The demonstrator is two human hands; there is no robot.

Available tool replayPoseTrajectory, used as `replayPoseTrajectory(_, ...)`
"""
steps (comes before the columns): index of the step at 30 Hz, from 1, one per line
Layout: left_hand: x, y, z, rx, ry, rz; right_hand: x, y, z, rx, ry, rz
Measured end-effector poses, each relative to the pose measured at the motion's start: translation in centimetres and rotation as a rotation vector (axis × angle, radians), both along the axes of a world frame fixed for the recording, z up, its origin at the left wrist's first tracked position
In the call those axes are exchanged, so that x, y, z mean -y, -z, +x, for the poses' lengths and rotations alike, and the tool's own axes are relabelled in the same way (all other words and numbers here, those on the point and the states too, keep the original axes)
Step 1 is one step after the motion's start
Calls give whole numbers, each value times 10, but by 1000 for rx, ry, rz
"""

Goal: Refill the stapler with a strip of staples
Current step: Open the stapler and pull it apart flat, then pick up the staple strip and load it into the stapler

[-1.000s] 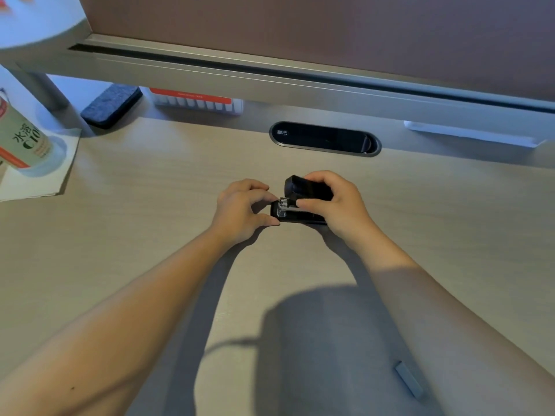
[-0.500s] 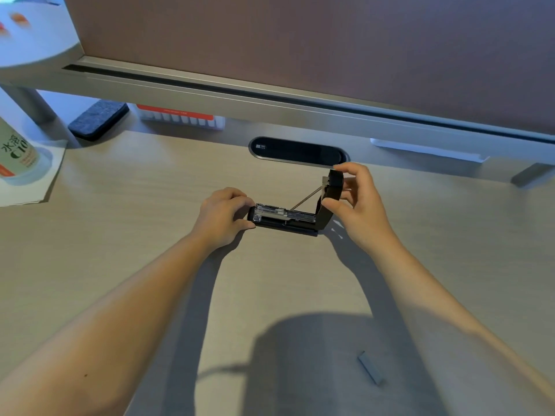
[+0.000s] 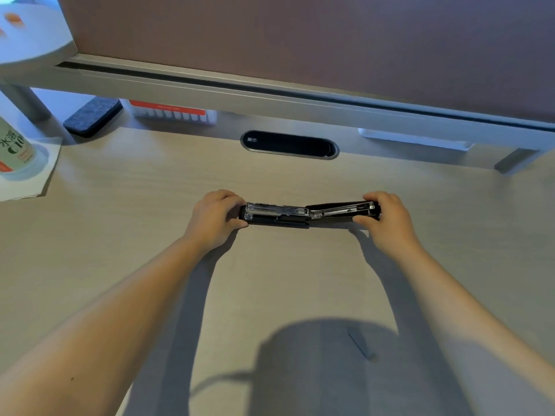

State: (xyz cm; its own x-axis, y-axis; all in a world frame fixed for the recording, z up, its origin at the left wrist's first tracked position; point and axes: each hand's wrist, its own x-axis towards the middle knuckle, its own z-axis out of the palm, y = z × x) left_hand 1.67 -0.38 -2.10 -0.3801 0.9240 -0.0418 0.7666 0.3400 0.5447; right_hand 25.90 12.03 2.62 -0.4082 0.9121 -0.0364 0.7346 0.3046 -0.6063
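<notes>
Closest to the camera, down in the shadow on the desk, there's a strip of staples lying loose, well apart from both hands and a bit to the right of center.

Further out, mid-desk, is the stapler, flipped all the way open so it's lying nearly flat, black body with the shiny metal channel facing up. The base half sits on the left, the top arm swings off to the right and angles up just a little.

The left hand is curled around the left end of the stapler, thumb at the near side, fingers over the far side, clamping it. The right hand is doing the same at the right end, pinching the tip of the opened arm between thumb and fingers.

Past that there's a dark oval cable grommet set into the desk. Off to the left, a green-labelled bottle on some paper, a grey felt pad and a white box with a red stripe tucked under a raised shelf.
</notes>
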Motion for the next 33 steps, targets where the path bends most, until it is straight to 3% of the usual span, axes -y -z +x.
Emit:
replayPoseTrajectory(6,4,4,10,54,15,65,8,20,2,-165,109,4)
replayPoseTrajectory(11,1,6,22,115,-114,131,15,29,10,-281,122,52)
replayPoseTrajectory(18,46,10,60,110,-98,170,58,41,41,-439,123,28)
replayPoseTrajectory(25,78,13,91,53,-142,205,138,61,82,-213,-17,58)
replayPoseTrajectory(29,93,16,108,55,-140,215,167,68,94,-18,-70,256)
replayPoseTrajectory(33,104,14,118,52,-138,222,171,70,94,-25,-56,344)
